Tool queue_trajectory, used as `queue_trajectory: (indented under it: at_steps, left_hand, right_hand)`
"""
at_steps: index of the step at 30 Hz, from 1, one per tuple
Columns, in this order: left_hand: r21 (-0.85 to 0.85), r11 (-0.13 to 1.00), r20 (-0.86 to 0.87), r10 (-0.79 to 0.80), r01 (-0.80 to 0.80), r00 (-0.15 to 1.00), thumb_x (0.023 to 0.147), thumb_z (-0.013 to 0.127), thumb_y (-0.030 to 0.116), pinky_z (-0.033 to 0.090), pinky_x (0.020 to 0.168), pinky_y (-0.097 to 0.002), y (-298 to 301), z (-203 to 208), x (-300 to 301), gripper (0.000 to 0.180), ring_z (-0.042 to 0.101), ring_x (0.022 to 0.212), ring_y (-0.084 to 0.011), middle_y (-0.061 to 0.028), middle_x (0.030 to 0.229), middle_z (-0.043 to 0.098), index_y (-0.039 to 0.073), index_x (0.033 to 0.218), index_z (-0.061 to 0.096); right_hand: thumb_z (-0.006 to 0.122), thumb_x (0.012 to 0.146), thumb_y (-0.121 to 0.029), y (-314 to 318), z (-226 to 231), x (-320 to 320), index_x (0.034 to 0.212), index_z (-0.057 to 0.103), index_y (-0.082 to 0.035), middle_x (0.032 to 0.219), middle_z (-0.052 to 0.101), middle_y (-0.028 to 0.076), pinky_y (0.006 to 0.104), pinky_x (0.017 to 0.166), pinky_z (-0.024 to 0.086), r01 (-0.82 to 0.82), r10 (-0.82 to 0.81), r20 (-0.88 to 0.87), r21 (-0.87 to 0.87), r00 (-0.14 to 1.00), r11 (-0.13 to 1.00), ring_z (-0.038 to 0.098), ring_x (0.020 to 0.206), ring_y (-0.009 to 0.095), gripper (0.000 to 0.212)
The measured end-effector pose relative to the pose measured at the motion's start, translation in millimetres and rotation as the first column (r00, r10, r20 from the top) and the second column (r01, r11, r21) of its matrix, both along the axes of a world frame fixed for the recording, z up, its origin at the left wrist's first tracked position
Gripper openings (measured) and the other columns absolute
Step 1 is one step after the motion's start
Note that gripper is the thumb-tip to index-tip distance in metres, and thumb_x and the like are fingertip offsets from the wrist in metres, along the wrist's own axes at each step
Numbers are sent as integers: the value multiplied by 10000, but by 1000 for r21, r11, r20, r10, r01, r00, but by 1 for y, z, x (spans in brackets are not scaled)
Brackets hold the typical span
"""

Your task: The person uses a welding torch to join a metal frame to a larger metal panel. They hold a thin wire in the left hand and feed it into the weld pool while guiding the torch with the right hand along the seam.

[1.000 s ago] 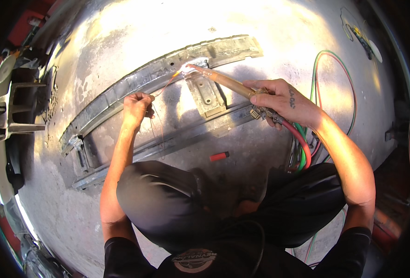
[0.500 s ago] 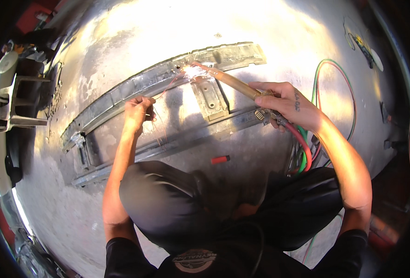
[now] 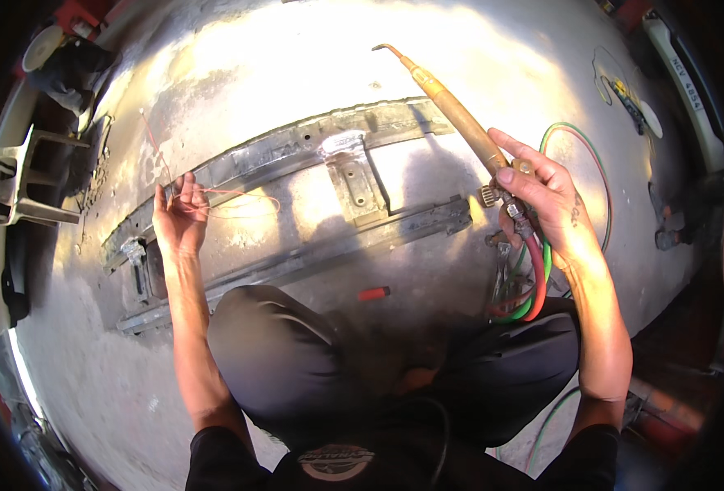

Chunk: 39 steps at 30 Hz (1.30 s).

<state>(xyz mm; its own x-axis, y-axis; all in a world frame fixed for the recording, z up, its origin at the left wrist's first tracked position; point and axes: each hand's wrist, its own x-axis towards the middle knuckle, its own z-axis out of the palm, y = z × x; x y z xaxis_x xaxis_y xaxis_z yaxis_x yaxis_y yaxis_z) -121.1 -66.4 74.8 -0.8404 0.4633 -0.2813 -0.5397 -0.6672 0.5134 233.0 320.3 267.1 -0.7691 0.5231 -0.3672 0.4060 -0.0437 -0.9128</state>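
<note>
Wire [image 3: 157, 149] in left hand [image 3: 181, 219], torch [image 3: 457, 113] in right hand [image 3: 554, 195]

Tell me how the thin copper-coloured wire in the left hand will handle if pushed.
The thin copper-coloured wire probably bends easily, being slender and curved into a loop. It is likely light, given that slimness. Its straighter end juts past the left hand unsupported, so it may be springy rather than limp.

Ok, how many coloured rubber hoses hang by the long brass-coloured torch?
2: one thick red rubber hose below the right hand, and one green rubber hose beside it, to its right. Both are partly hidden, so I can't rule out more.
</note>
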Motion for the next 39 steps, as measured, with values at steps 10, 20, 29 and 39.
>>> queue_trajectory:
  at_steps: [10, 20, 29, 39]
  left_hand:
    - [-293, 938, 60, -174, 184, 983, 1071, 615, 228, 538, 602, -268, 26, -16, 18, 228, 689, 826, -202, -140, 1002, 679, 21, 1165, 595]
    - [-433, 887, 95, -130, 159, 987, 1099, 558, 314, 571, 726, -386, 41, -14, 76, 292, 640, 807, -222, -56, 873, 624, 55, 1216, 627]
    - [-729, 679, -39, -159, 81, 986, 1125, 487, 421, 511, 640, -334, 35, 49, 116, 493, 615, 771, -195, -105, 970, 645, 34, 1429, 511]
    - [-773, 635, -197, -253, 9, 947, 1143, 457, 378, 489, 541, -280, 3, 65, 132, 503, 601, 660, -143, -69, 928, 653, 137, 1583, 439]
  right_hand:
    - [705, 994, -160, 12, -42, -13, 1559, 454, 23, 824, 566, 19, 280, 455, 481, -229, 222, -62, -150, 973, 962, 601, 553, 117, 645]
    - [662, 971, -126, 23, -77, -31, 1591, 370, 60, 791, 575, 16, 280, 471, 492, -319, 297, -124, -231, 947, 919, 595, 542, 101, 710]
    - [638, 957, -66, 19, -88, -45, 1582, 392, 55, 817, 620, 30, 274, 466, 498, -393, 373, -129, -220, 919, 893, 595, 538, 97, 682]
    - [714, 944, -101, 5, -69, -37, 1565, 439, 31, 837, 614, 50, 281, 473, 490, -408, 407, -28, -115, 913, 906, 600, 573, 113, 692]
